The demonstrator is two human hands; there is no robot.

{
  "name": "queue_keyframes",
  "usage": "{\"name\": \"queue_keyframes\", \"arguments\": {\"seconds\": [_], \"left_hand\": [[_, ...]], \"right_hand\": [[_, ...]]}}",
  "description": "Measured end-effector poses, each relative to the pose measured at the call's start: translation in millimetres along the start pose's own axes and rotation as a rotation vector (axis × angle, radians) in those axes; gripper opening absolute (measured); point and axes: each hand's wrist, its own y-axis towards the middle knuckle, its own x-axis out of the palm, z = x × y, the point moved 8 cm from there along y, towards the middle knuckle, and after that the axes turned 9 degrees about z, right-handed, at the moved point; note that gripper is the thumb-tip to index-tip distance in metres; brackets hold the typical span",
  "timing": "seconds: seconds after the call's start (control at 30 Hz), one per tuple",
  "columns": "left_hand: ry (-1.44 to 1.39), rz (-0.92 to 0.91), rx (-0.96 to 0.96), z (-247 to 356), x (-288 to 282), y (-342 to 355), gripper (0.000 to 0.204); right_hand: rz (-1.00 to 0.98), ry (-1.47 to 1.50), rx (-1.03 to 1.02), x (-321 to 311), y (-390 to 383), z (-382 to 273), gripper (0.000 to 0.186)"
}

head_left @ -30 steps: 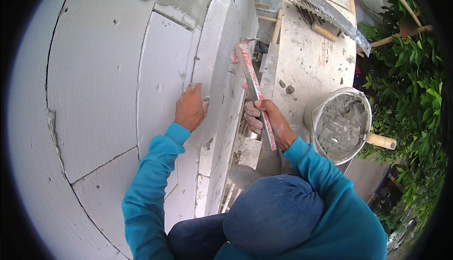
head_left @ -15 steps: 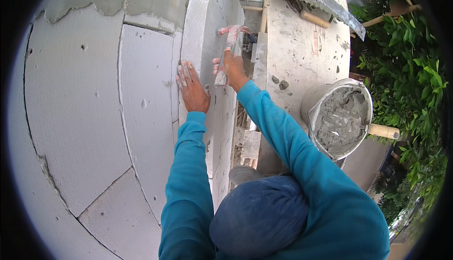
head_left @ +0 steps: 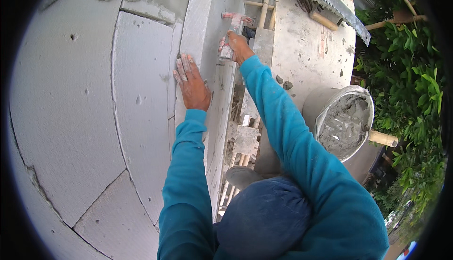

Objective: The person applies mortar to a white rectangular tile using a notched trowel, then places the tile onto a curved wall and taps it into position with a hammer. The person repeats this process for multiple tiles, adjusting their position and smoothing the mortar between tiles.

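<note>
My left hand (head_left: 193, 83) lies with outstretched fingers on a pale lightweight concrete block (head_left: 201, 26) at the wall's edge. Cement dust whitens its fingers. Just right of that block, my right hand (head_left: 237, 47) is wrapped round the handle of a claw hammer (head_left: 235, 22). Red and grey smears cover the hammer, and its head points away from me, close to the block's right face. Whether it touches the block I cannot tell.
Large pale blocks (head_left: 141, 71) with thin joints fill the left. To the right, a plank platform (head_left: 302, 52) carries a handsaw (head_left: 332, 6) and a bucket (head_left: 311, 104) of wet mortar with a wooden handle sticking out. A gap with bamboo poles lies between wall and platform; leaves hang beyond.
My right hand has moved farther away along the block's right face, carrying the hammer. My left hand stays flat on the block, and the whole view has shifted slightly.
</note>
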Motion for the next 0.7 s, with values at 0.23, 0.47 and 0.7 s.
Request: {"name": "queue_keyframes", "arguments": {"seconds": [0.23, 0.47, 0.7], "left_hand": [[0.078, -0.020, 0.010, 2.5, 4.2, 0.4, 0.097], [0.049, 0.015, 0.005, 1.9, 3.5, -1.1, 0.096], [0.004, -0.016, -0.005, 3.3, 1.9, 2.1, 0.093]], "right_hand": [[0.240, 0.450, -0.125, -4.8, -20.2, -14.1, 0.016], [0.028, 0.006, 0.005, 3.4, -32.1, 3.4, 0.018], [0.312, 0.402, -0.151, 10.5, -46.8, -3.2, 0.013]]}}
